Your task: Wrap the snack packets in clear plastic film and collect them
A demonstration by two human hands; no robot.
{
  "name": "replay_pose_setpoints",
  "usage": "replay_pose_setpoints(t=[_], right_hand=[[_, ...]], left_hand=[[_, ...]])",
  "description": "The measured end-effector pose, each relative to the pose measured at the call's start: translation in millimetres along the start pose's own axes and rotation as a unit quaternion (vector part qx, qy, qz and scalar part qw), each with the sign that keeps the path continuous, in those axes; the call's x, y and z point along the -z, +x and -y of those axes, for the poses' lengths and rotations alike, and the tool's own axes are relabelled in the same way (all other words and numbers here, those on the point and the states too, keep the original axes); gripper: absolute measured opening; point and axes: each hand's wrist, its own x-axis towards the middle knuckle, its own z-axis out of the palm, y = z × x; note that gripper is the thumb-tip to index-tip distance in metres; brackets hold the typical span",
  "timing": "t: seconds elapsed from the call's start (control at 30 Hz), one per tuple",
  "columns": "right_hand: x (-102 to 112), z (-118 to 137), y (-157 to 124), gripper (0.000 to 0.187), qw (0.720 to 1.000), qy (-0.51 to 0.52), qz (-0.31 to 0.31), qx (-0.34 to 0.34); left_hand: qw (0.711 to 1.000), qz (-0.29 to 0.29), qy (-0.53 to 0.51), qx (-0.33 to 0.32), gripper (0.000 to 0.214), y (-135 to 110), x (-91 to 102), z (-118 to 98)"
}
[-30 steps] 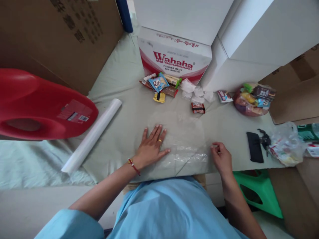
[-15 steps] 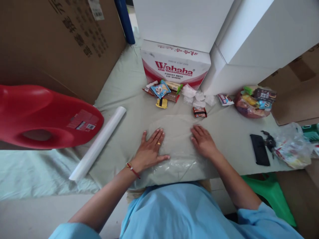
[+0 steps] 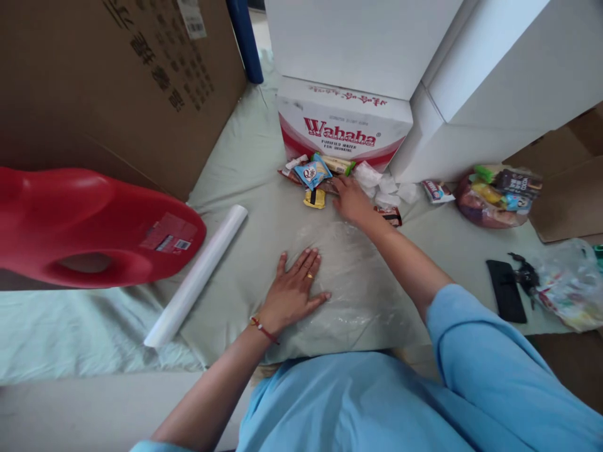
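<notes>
My left hand lies flat on a sheet of clear plastic film spread over the cloth, its fingers apart. My right hand is stretched forward to the snack pile. Its fingertips reach the brown snack packet, partly covered by the hand, and the thumb stands apart from the fingers. Around that packet lie a blue snack packet, a yellow one and a green-ended one. White crumpled pieces and a red-brown packet are just right of my right hand.
A white film roll lies left, beside a red jug. Behind the snacks stands a Wahaha carton. A bowl of snacks, a black phone, keys and a plastic bag are at the right.
My right hand has lifted off the film and moved forward and left to the snack pile. My left hand stays flat on the film. The view has shifted slightly.
</notes>
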Motion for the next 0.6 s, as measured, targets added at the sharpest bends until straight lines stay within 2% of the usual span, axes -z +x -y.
replay_pose_setpoints(t=[0.1,0.2,0.33,0.47,0.53,0.6], right_hand=[[-12,6,13,0.048,0.999,-0.028,0.008,-0.025],[-9,3,-5,0.049,0.998,-0.031,0.005,-0.05],[11,-15,-62,0.044,0.992,0.07,-0.046,-0.093],[29,-23,-134,0.042,0.97,0.184,-0.124,-0.096],[29,-16,-167,0.041,0.969,0.204,-0.121,-0.074],[22,-1,-193,0.042,0.976,0.199,-0.082,-0.031]], left_hand=[[1.0,0.004,0.005,0.016,0.089,0,1.7,-1],[0.999,0.003,0.008,0.033,0.077,0,1.7,0],[0.999,-0.012,0.006,0.052,0.061,2,-1.9,-1],[0.998,-0.021,0.008,0.057,0.065,3,-5.4,-3],[0.998,-0.023,0.007,0.061,0.069,4,-6.1,-4],[0.998,-0.021,0.006,0.065,0.073,4,-6.0,-4]])
